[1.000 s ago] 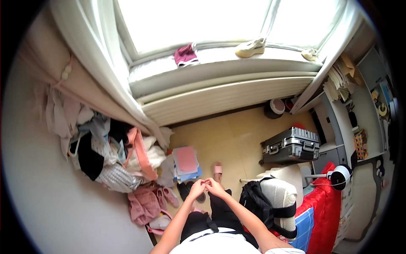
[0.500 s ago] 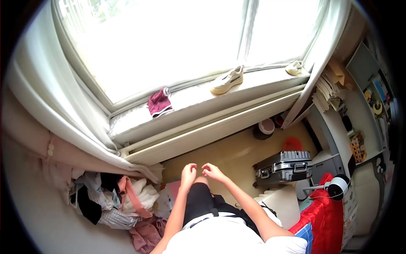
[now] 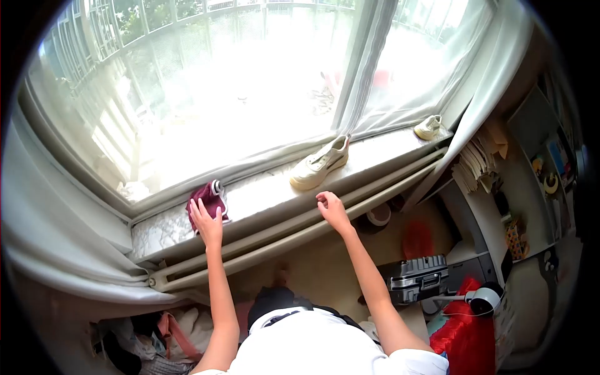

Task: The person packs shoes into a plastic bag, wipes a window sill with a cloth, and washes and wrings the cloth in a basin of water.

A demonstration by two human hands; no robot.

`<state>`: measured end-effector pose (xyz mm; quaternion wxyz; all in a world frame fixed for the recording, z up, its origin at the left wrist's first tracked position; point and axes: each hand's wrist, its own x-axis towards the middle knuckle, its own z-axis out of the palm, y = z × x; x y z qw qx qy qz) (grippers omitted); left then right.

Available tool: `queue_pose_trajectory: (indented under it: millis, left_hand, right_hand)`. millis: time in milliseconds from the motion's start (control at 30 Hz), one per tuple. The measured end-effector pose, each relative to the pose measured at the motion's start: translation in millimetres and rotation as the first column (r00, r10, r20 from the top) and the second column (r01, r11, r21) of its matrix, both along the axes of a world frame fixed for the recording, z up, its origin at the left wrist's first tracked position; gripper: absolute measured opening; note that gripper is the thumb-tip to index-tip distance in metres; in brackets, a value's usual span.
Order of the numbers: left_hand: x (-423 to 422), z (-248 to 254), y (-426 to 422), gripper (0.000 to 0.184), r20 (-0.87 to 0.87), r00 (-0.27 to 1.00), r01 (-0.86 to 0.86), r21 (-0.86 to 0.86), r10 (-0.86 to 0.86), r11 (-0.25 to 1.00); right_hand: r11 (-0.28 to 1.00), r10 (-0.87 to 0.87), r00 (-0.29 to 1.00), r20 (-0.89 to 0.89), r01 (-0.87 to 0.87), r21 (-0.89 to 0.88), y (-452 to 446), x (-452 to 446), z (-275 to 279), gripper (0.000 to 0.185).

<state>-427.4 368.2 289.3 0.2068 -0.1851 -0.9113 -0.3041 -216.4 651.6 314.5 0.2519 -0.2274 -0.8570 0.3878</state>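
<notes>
My left hand (image 3: 207, 224) reaches over the left end of the windowsill (image 3: 262, 186), fingers spread across a maroon cloth (image 3: 214, 201) with white trim. Whether the fingertips press on the cloth or hover just over it, I cannot tell. My right hand (image 3: 335, 214) is by the sill's front edge, its fingers loosely bent and nothing visible in them. Just beyond it, a cream-coloured sneaker (image 3: 319, 164) rests on the sill. Farther right along the same sill is a second light shoe (image 3: 429, 127).
Below the sill runs a radiator (image 3: 250, 256). A silver suitcase (image 3: 417, 278) is on the floor at right, near red fabric (image 3: 465, 334) and a white-and-black device (image 3: 486, 300). Clothes (image 3: 159, 337) are heaped at lower left; stacked papers (image 3: 478, 164) stand right.
Both hands have moved forward from in front of my body to the windowsill. The left has opened out over the maroon cloth; the right has come near the sneaker. The view has shifted closer to the window.
</notes>
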Motion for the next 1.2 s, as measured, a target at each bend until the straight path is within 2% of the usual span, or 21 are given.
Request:
queue_pose_trajectory:
  millis: [67, 133, 167, 200, 267, 300, 333, 400, 467, 500, 533, 567, 600, 700, 800, 1000, 1200]
  left_hand:
    - [-24.1, -22.0, 3.7, 0.067, 0.055, 0.998, 0.002, -0.09, 0.003, 0.996]
    - [-26.7, -26.8, 9.1, 0.069, -0.029, 0.998, -0.063, -0.229, 0.058, 0.971]
    - [-25.4, -28.2, 13.0, 0.069, -0.04, 0.994, -0.111, -0.266, 0.104, 0.958]
    - [-20.1, -22.6, 16.9, 0.069, -0.049, 0.988, -0.157, -0.304, 0.149, 0.94]
    - [-19.7, -25.8, 20.6, 0.069, -0.101, 0.981, -0.186, -0.291, 0.163, 0.938]
    - [-18.5, -18.9, 22.5, 0.069, -0.062, 0.98, -0.197, -0.315, 0.187, 0.928]
    - [-17.1, -12.5, 24.6, 0.069, -0.021, 0.977, -0.205, -0.348, 0.211, 0.915]
    - [-15.6, -15.2, 32.5, 0.068, -0.045, 0.977, -0.211, -0.329, 0.208, 0.92]
    - [-5.9, -12.0, 44.4, 0.066, 0.074, 0.993, -0.063, -0.331, 0.092, 0.942]
    - [3.6, -6.5, 56.0, 0.064, 0.151, 0.988, 0.067, -0.284, -0.025, 0.956]
    - [15.4, -3.7, 72.7, 0.064, 0.162, 0.983, 0.126, -0.29, -0.081, 0.949]
    - [27.2, -2.7, 91.0, 0.063, 0.155, 0.981, 0.159, -0.268, -0.12, 0.95]
    - [38.9, -1.1, 109.5, 0.063, 0.15, 0.976, 0.191, -0.247, -0.157, 0.95]
    - [66.0, 1.5, 160.8, 0.06, 0.146, 0.965, 0.249, -0.249, -0.218, 0.936]
    - [82.2, 0.1, 194.2, 0.058, 0.13, 0.972, 0.222, -0.227, -0.197, 0.948]
    - [111.1, 1.1, 249.0, 0.054, 0.119, 0.973, 0.219, -0.224, -0.196, 0.95]
    - [137.7, -0.4, 346.2, 0.052, 0.061, 0.947, 0.32, -0.213, -0.314, 0.923]
  right_hand:
    - [0.995, -0.085, 0.996, -0.039, 0.087, 0.053, 30.8, -17.4, 8.5, 0.021]
    - [0.961, -0.258, 0.965, -0.035, 0.26, 0.098, 47.8, -25.9, 23.1, 0.029]
    - [0.952, -0.294, 0.956, 0.023, 0.291, 0.093, 58.7, -28.7, 25.0, 0.038]
    - [0.95, -0.302, 0.953, 0.026, 0.299, 0.094, 66.6, -31.2, 27.9, 0.038]
    - [0.867, -0.376, 0.926, -0.02, 0.359, 0.346, 70.3, -31.2, 31.1, 0.042]
    - [0.852, -0.357, 0.934, 0.008, 0.323, 0.413, 75.8, -31.8, 34.2, 0.049]
    - [0.857, -0.359, 0.933, 0.023, 0.32, 0.404, 80.6, -32.9, 34.3, 0.049]
    - [0.764, -0.345, 0.933, 0.1, 0.218, 0.607, 93.2, -36.2, 38.7, 0.053]
    - [0.78, -0.323, 0.936, 0.14, 0.179, 0.599, 107.9, -39.5, 43.7, 0.055]
    - [0.768, -0.256, 0.959, 0.119, 0.127, 0.627, 115.0, -40.2, 50.1, 0.054]
    - [0.753, -0.183, 0.978, 0.102, 0.073, 0.653, 122.6, -40.7, 53.0, 0.054]
    - [0.769, -0.119, 0.989, 0.091, 0.034, 0.638, 133.1, -43.1, 53.2, 0.045]
    - [0.775, -0.104, 0.99, 0.1, 0.017, 0.632, 143.6, -44.1, 52.2, 0.045]
    - [0.743, 0.151, 0.983, 0.1, -0.18, 0.644, 171.1, -49.0, 52.8, 0.027]
    - [0.681, 0.212, 0.97, 0.118, -0.233, 0.694, 193.7, -40.4, 53.5, 0.026]
    - [0.694, 0.285, 0.958, 0.018, -0.219, 0.686, 269.6, 14.4, 53.8, 0.02]
    - [0.761, 0.112, 0.981, -0.157, 0.017, 0.649, 336.5, 71.5, 45.2, 0.021]
